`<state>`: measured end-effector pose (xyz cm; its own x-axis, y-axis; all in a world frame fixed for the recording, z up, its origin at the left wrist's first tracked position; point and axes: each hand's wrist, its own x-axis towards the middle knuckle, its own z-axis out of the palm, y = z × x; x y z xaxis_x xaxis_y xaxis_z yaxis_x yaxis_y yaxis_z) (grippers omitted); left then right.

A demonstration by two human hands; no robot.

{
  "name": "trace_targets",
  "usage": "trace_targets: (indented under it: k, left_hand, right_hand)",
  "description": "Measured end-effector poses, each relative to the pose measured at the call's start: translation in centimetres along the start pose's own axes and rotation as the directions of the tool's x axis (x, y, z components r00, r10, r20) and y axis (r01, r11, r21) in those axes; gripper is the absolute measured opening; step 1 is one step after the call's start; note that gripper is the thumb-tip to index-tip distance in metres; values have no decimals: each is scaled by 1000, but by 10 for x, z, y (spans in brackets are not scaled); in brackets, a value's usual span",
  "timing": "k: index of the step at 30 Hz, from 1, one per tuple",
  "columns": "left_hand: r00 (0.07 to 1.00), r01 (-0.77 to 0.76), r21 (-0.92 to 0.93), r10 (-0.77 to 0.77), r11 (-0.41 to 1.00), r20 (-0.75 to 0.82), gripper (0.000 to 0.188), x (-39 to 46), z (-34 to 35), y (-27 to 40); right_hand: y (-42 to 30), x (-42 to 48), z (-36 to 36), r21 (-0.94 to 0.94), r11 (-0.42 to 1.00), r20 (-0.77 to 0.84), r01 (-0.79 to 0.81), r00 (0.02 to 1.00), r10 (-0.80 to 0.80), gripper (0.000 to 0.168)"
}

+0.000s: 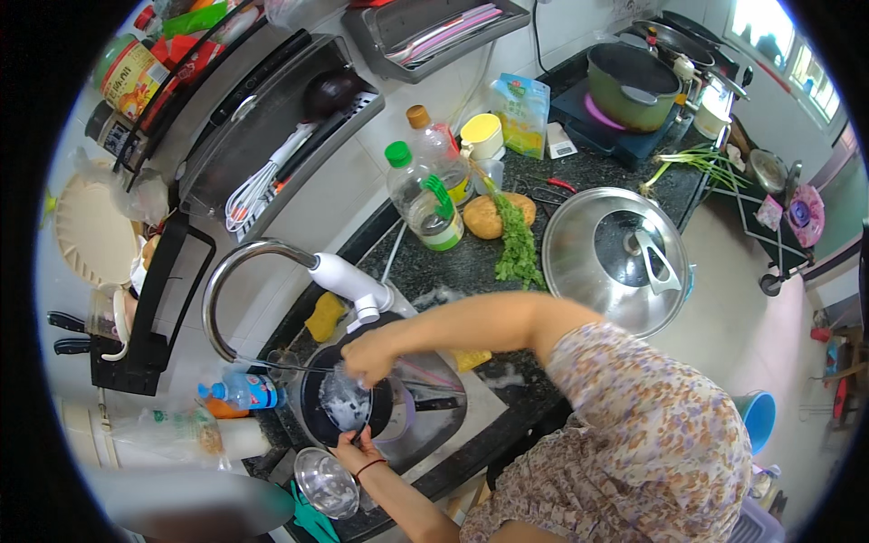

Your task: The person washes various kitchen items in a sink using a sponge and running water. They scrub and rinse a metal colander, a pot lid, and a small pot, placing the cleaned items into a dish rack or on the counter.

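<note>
My left hand [356,448], with a red cord on its wrist, pinches the rim of a rounded, foam-covered dish [345,402] over a dark pan [313,400] in the sink [445,424]. Reaching in from above, my right hand [370,356] has curled fingers at the dish's far side; whether it holds anything is hidden by the hand and blur. Water runs from the curved metal faucet [220,285] toward the dish. A clear glass bowl or lid [327,483] with suds lies beside my left wrist. Inside the sink are a black handle [438,404] and a light purple rim [407,415].
Yellow sponges [326,317] lie near the faucet. A large steel lid [577,258], leafy greens [514,237], potatoes [483,217] and plastic bottles [424,214] stand on the black counter. A green pot [631,102] sits on a glowing cooktop. Teal gloves [312,519] lie below the glass piece.
</note>
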<state>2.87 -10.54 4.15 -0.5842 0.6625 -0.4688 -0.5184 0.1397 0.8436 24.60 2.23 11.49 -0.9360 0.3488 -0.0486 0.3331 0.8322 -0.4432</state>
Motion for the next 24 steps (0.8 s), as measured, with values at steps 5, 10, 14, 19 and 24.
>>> trace_targets:
  k: [5, 10, 14, 19, 24]
  left_hand:
    - [996, 83, -107, -85, 991, -22, 66, 15, 0, -9]
    - [998, 56, -118, -53, 991, 28, 55, 10, 3, -15]
    - [999, 44, -129, -48, 991, -24, 53, 0, 16, -19]
    - [1000, 6, -79, -5, 997, 13, 42, -19, 24, -12]
    - [996, -80, -61, 78, 995, -40, 40, -31, 19, 1]
  right_hand:
    - [-17, -162, -2, -90, 963, 41, -252, 966, 257, 42]
    - [19, -260, -33, 195, 886, 137, -420, 907, 399, 36]
    - [80, -341, -53, 72, 280, -283, -957, 249, 926, 23]
    - [137, -359, -23, 233, 52, -241, -971, -6, 971, 30]
    - [150, -341, 1, 221, 96, -330, -971, 18, 944, 35]
